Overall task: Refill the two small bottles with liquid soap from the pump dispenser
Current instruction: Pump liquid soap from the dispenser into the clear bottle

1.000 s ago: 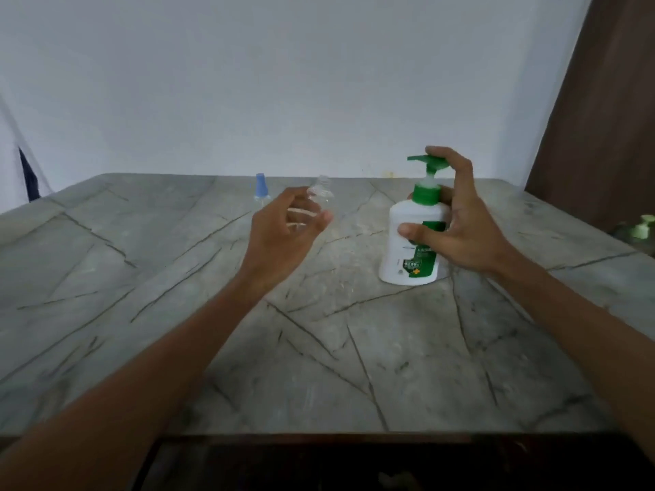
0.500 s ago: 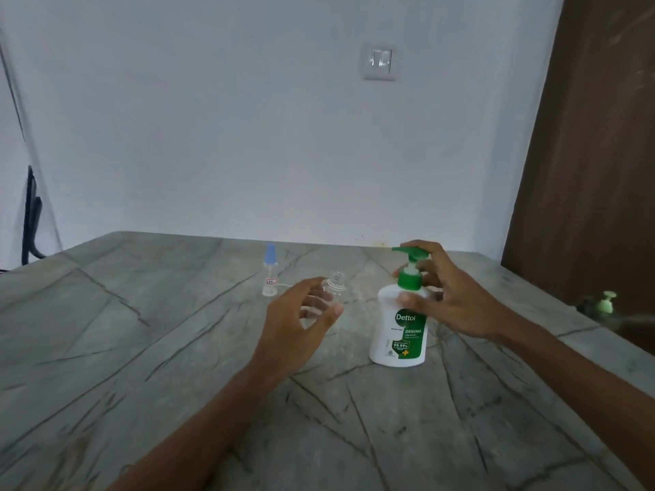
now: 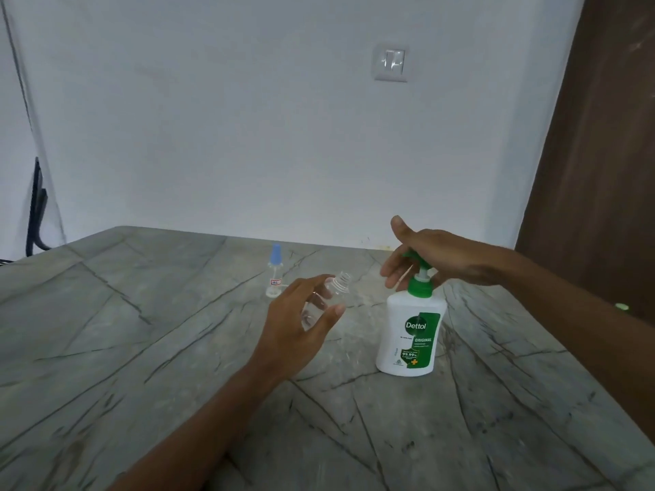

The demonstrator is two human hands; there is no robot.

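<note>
My left hand grips a small clear bottle with no cap, tilted so its threaded neck points up and right toward the pump dispenser. The white and green pump dispenser stands upright on the grey marble table. Over its green pump head lies my right hand, palm down with fingers fairly straight; the nozzle is partly hidden under it. A second small clear bottle with a blue cap stands upright farther back on the table, left of both hands.
A white wall with a light switch rises behind the table. A brown door is at the right, with a small green object low beside the table edge. A dark chair stands at far left.
My right hand has left the dispenser's body and now lies on top of the pump head. My left hand has kept the clear bottle near the nozzle. The camera has tilted upward.
</note>
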